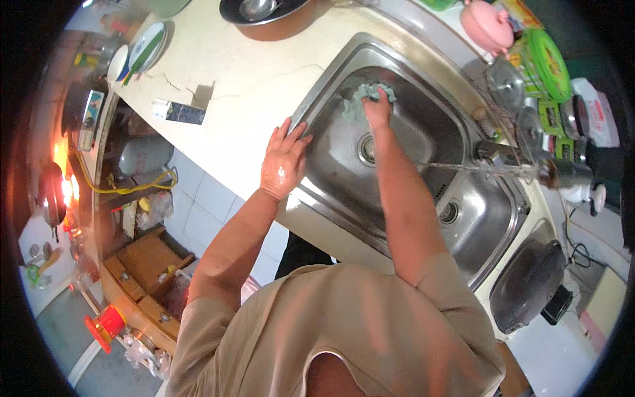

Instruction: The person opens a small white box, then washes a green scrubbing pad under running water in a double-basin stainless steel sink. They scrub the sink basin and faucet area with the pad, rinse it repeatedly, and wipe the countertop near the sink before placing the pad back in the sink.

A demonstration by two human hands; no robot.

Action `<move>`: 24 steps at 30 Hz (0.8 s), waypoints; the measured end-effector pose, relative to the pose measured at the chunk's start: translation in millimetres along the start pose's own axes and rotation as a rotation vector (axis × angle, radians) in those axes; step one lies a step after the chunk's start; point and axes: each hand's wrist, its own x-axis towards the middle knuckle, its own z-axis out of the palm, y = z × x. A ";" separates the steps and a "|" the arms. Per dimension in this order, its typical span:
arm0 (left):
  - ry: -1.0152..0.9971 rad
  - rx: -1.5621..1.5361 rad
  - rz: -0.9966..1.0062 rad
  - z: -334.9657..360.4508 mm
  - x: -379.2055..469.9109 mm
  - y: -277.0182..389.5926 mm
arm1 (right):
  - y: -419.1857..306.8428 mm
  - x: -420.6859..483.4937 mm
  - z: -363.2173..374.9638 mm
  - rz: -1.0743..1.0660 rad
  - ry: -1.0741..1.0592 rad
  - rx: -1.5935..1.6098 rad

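Note:
My right hand (378, 111) is inside the larger basin of a stainless steel sink (342, 193), shut on a pale green cloth (354, 106). The crumpled cloth lies against the basin's far inner wall, partly hidden by my fingers. Just below that hand sits the drain (366, 149). My left hand (285, 161) looks wet and rests flat at the sink's left edge, its fingers apart and nothing held. A faucet (526, 168) reaches in from the right, and what looks like a thin stream of water runs near my right forearm.
A brown pan (278, 30) with a ladle stands on the pale countertop (238, 89). Small boxes (183, 113) and stacked plates (146, 49) lie to the left. Farther left, flames burn beneath a pan (52, 193). A dark oval lid (528, 285) sits right of the smaller basin (486, 213).

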 end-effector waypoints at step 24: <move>0.015 -0.013 -0.011 3.6 -2.3 2.4 | 103.9 -113.3 -139.4 -0.759 -1.324 -0.810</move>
